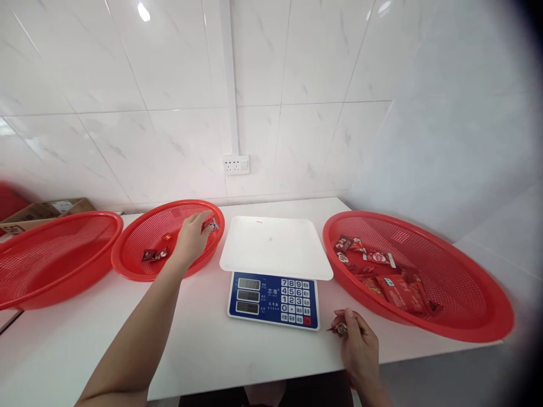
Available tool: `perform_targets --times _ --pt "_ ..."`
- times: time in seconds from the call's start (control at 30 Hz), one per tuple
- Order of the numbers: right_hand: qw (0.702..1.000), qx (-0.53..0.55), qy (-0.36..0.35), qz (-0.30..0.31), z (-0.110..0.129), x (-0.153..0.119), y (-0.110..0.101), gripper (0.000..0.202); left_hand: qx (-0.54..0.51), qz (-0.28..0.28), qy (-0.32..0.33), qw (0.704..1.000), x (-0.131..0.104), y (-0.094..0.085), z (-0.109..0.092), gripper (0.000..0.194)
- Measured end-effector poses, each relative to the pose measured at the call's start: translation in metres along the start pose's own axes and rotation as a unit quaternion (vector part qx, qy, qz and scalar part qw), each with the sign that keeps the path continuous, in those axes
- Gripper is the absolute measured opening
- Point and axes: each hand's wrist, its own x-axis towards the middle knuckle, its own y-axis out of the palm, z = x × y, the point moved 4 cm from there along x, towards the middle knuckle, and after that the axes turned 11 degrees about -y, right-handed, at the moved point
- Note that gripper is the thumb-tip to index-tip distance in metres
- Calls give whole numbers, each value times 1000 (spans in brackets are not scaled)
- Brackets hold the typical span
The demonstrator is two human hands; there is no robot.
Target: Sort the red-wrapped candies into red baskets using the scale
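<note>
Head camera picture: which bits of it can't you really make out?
- Scale display: digits too small and blurred in the head view.
- Left hand: holds a packet in the middle basket; fingers hide most of it.
- Right hand: pinches a small packet, mostly covered.
- Left basket: cut off by the frame edge.
- Packets in the right basket: print unreadable.

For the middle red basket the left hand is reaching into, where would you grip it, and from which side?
Take the middle basket by its near-left rim, coming from the front. The rim forms a thick outward lip, and that stretch is bare. The left hand covers the right side, where the scale also sits close. The mesh wall looks too shallow and sloped to hold well.
</note>
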Motion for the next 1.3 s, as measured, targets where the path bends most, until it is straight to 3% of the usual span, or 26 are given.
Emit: perform_targets --times 0.07,0.17,0.23,0.3,0.37,0.5,0.67,0.83,0.93,1.03,1.17,1.2,1.27,1.3 --pt "1000 11 -3 1 0 0 0 42 10 -20 -2 1000 -5 -4 6 38" --pt "998 48 -36 11 8 -2 2 39 -8 -9 17 1000 -32 5 -4 34" --pt "992 101 -78 24 23 -4 7 34 -63 50 36 996 -61 19 -20 33" --pt "983 132 -116 53 45 -7 17 26 -133 158 61 977 -93 38 -40 32" --pt "978 110 -132 120 69 -11 33 25 -169 242 82 952 -121 54 -58 33" --pt "955 58 -94 274 101 -21 71 29 -177 308 114 928 -148 77 -75 25" --pt "945 70 -18 320 104 -22 90 33 -223 281 122 925 -143 84 -64 34" --pt "935 -6 -45 353 115 -6 101 24 -277 277 77 917 -133 86 -47 35" --pt "939 -25 -78 335 128 15 111 32 -308 212 46 926 -124 80 -34 32" --pt "935 -53 -132 326 137 49 109 54 -312 120 14 943 -115 70 -19 29" --pt "904 -241 -219 278 136 114 70 57 -306 64 -18 950 -112 63 -5 28" --pt "885 -317 -207 272 132 131 56 55 -312 58 -24 948 -112 63 -3 28" --pt "819 -472 -88 315 111 158 23 64 -323 47 -34 945 -115 63 -3 27" --pt "803 -496 -46 326 103 168 7 74 -324 44 -35 945 -116 63 -4 27"
